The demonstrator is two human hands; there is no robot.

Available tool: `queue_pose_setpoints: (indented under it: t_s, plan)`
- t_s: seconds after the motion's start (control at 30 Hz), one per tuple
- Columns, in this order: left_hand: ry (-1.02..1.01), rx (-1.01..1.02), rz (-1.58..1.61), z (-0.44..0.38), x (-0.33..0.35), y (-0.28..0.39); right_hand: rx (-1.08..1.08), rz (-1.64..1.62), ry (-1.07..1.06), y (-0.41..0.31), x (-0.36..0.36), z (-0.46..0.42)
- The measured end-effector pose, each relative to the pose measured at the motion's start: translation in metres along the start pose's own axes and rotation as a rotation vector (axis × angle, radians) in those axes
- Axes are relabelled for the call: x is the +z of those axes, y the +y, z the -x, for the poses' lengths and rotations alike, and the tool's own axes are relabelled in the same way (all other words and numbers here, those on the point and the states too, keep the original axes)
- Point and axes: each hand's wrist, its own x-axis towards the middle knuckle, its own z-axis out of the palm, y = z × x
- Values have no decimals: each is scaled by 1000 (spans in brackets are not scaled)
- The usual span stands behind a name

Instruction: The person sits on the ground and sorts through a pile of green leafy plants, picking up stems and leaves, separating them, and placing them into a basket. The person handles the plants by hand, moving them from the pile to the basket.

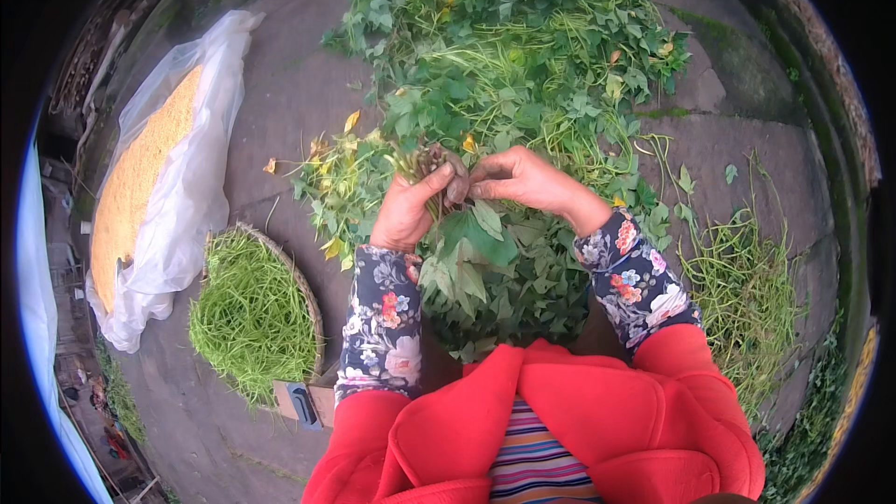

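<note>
My left hand is closed around a bunch of cut plant stems, whose ends stick up above the thumb. Broad green leaves hang below that fist. Close against it on the right is my right hand, thumb and forefinger brought together at the bunch; whether a stem is pinched between them is too small to tell. Both hands are over a large heap of leafy green vines with a few yellow leaves. More leaves lie in front of my body, below the hands.
To the left, a round woven basket holds green stems, with a piece of cardboard by its rim. Beyond it, yellow grain lies on translucent plastic sheeting. A pile of thin vines is on the concrete ground at right.
</note>
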Motion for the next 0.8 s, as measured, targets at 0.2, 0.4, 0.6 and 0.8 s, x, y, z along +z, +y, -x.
queue_pose_setpoints:
  t_s: [0.2, 0.4, 0.6, 0.8]
  plan:
    - [79, -60, -7, 4, -4, -5, -11, -8, -21, -4, -4, 5]
    - [148, -60, 64, -4, 16, -7, -120, 452, 291, -16, 8, 10]
    - [240, 46, -61, -7, 24, -9, -107, 734, 709, -13, -10, 12]
    - [357, 101, -203, -10, 9, -13, -209, 536, 321, -33, -4, 24]
